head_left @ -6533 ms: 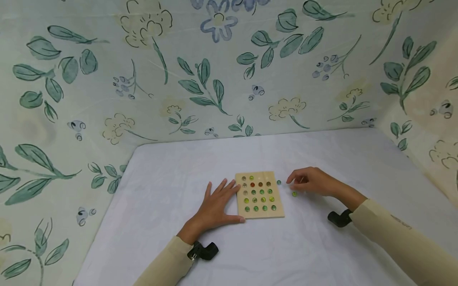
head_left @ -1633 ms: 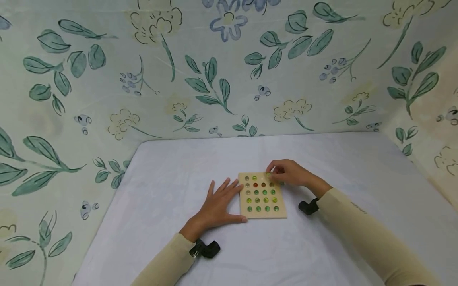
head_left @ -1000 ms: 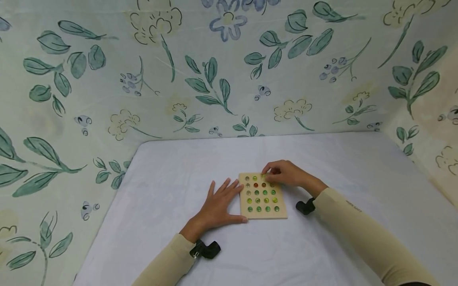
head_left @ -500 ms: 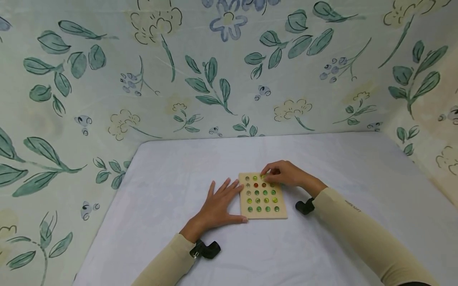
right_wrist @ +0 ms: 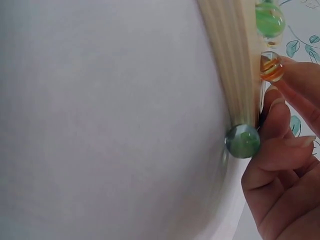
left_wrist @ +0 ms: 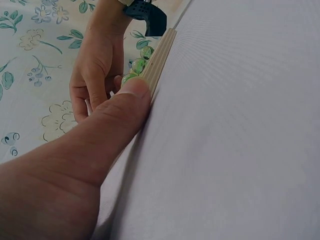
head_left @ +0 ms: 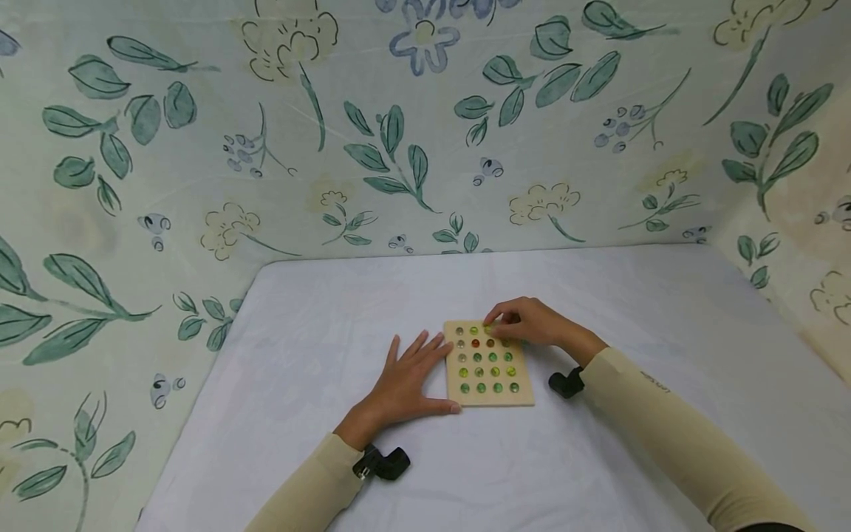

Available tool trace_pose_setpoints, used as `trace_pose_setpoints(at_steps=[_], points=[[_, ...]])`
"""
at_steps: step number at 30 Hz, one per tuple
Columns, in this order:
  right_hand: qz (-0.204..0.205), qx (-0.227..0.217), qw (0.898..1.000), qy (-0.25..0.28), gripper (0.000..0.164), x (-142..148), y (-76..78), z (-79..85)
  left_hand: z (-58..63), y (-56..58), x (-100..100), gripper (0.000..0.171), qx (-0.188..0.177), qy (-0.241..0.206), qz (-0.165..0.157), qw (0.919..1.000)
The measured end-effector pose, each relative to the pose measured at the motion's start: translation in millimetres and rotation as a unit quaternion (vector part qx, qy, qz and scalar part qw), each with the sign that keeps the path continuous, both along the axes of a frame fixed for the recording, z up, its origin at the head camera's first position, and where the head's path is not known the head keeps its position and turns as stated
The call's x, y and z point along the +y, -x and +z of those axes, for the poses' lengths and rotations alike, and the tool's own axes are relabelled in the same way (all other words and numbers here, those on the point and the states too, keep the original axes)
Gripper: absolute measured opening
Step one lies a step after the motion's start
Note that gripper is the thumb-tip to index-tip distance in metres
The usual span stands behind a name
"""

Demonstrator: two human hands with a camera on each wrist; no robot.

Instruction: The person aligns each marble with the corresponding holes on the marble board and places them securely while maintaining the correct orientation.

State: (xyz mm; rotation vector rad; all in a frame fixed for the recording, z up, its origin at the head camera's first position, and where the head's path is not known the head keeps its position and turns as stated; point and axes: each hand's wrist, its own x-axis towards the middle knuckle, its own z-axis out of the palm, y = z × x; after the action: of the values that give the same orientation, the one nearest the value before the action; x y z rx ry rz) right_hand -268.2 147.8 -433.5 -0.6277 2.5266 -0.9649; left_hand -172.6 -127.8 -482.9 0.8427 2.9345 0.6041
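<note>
A square wooden board point(head_left: 521, 397) lies on the white cloth, with rows of glass marbles seated in its holes. My left hand point(head_left: 394, 393) is spread flat at its left side, fingertips at that edge and thumb at the near left corner. The left wrist view shows this thumb point(left_wrist: 112, 117) pressing against the board's edge. Over the far row, to the right of a yellow-green marble point(head_left: 474, 331), my right hand point(head_left: 537, 322) pinches another yellow-green marble point(head_left: 488, 328) between thumb and fingers. Its curled fingers hide the board's far right corner.
A loose blue-green marble point(right_wrist: 242, 141) sits beside the board's right edge, below the right hand. An orange-striped marble point(right_wrist: 272, 66) shows in the board near the fingertips. A floral curtain point(head_left: 399, 148) hangs behind the white-covered table point(head_left: 346, 295).
My right hand has moved left from the cloth onto the board's far row, bringing the yellow-green marble that lay loose. Over the last second it barely shifts. The left hand stays at the board.
</note>
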Motion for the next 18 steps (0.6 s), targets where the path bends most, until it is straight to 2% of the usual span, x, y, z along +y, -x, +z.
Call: trace_pose_setpoints(at_steps=[18], points=[[0.005, 0.002, 1.0, -0.015, 0.019, 4.3, 2.3, 3.7, 0.6, 0.8, 0.5, 0.102, -0.005, 0.003, 0.001, 1.0]])
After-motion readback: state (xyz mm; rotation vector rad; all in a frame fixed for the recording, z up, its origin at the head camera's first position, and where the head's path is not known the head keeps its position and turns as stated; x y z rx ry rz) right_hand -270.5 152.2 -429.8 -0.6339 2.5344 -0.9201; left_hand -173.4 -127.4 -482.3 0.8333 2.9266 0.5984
